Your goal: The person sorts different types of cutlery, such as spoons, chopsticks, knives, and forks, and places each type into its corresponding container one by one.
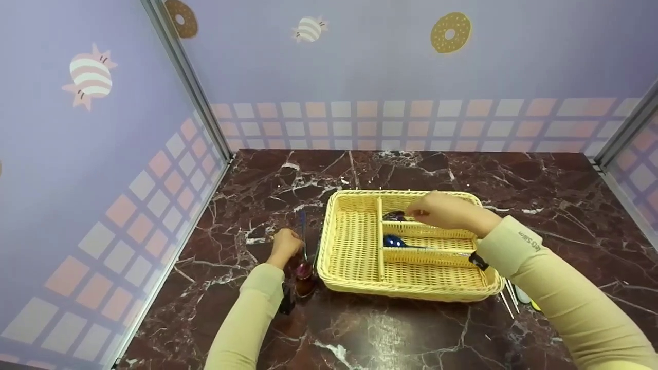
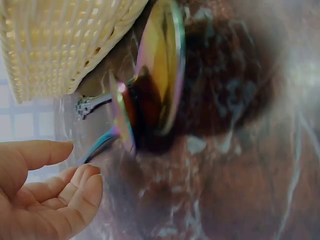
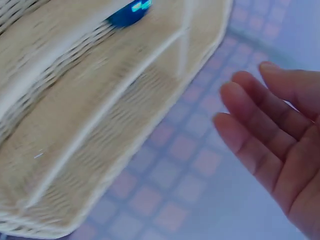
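My left hand [image 1: 286, 245] is just left of the basket, by a spoon with a dark blue handle [image 1: 303, 223]. In the left wrist view, its thumb and bent fingers stand apart around the handle end of an iridescent spoon [image 2: 123, 117]; no grip shows. Beside that spoon lies a larger one with a wide, shiny bowl [image 2: 167, 65]. My right hand [image 1: 444, 209] hovers over the far compartment of the yellow wicker basket [image 1: 354, 246], near a dark spoon [image 1: 395, 216]. Its fingers are loosely bent and hold nothing. A blue spoon [image 1: 395, 241] lies in the middle compartment.
Dividers [image 1: 380, 239] split the basket into one wide section on the left and narrow ones on the right. Thin metal utensils [image 1: 510, 298] lie by its right end, partly behind the right sleeve. Patterned walls [image 1: 390, 123] border the dark marbled table [image 1: 267, 180].
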Demonstrator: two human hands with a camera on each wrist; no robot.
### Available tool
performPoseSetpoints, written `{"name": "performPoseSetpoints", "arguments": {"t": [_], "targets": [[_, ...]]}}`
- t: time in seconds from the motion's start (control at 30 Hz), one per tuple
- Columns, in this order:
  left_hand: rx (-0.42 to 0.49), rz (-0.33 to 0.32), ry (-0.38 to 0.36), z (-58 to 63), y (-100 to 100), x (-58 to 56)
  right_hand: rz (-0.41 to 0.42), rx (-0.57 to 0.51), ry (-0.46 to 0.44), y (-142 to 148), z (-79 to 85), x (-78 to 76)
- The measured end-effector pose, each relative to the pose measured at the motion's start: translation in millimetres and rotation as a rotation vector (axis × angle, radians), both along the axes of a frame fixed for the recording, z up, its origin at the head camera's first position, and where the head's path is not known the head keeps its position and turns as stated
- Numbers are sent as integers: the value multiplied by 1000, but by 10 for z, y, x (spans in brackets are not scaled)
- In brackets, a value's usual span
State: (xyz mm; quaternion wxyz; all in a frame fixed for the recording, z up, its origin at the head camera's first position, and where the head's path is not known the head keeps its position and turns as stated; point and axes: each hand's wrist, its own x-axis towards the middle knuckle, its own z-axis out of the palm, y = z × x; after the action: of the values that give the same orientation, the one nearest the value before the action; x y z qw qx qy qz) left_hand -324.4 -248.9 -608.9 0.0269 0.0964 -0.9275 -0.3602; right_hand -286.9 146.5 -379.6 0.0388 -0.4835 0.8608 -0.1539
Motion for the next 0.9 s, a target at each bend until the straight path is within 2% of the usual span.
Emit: {"name": "performPoseSetpoints", "arguments": {"t": [0.03,0.1,0.2,0.23,0.27,0.3,0.33,0.37,0.4,0.43,0.47,0.5,0.53,0.57,0.6,0.73,0.8,0.83,0.9], "targets": [[22,8,-43,92,52,49,16,-14,16,-54,23,44],[45,27,-61,171,132,90,47,-30,38,-152,59,131],[-1,56,-90,220,235,116,101,-44,47,-275,80,245],[-9,52,-53,122,224,71,115,-44,47,-311,80,276],[-27,58,-58,53,217,23,129,-43,52,-342,80,304],[-48,63,-41,-106,178,-67,142,-43,54,-366,76,326],[-56,60,-25,-330,106,-190,151,-41,55,-389,71,346],[-64,68,-35,-469,61,-272,157,-39,61,-405,61,357],[-72,96,-88,-536,46,-324,162,-36,61,-418,53,367],[-64,105,-108,-604,18,-372,168,-36,57,-424,50,375],[-59,130,-155,-605,17,-391,173,-37,55,-426,46,382],[-43,144,-162,-649,0,-414,179,-42,51,-428,37,383],[-21,157,-196,-592,12,-387,184,-45,48,-431,29,385],[7,170,-239,-455,50,-309,192,-51,49,-432,21,386],[50,168,-252,-412,53,-278,199,-56,49,-433,16,390],[260,126,-309,-309,2,-209,211,-75,63,-420,-9,387],[339,83,-257,-361,-80,-239,209,-87,66,-412,-11,385],[320,68,-230,-376,-121,-261,207,-95,68,-408,-13,380],[193,41,-182,-388,-203,-337,198,-115,62,-399,-11,374]]}}
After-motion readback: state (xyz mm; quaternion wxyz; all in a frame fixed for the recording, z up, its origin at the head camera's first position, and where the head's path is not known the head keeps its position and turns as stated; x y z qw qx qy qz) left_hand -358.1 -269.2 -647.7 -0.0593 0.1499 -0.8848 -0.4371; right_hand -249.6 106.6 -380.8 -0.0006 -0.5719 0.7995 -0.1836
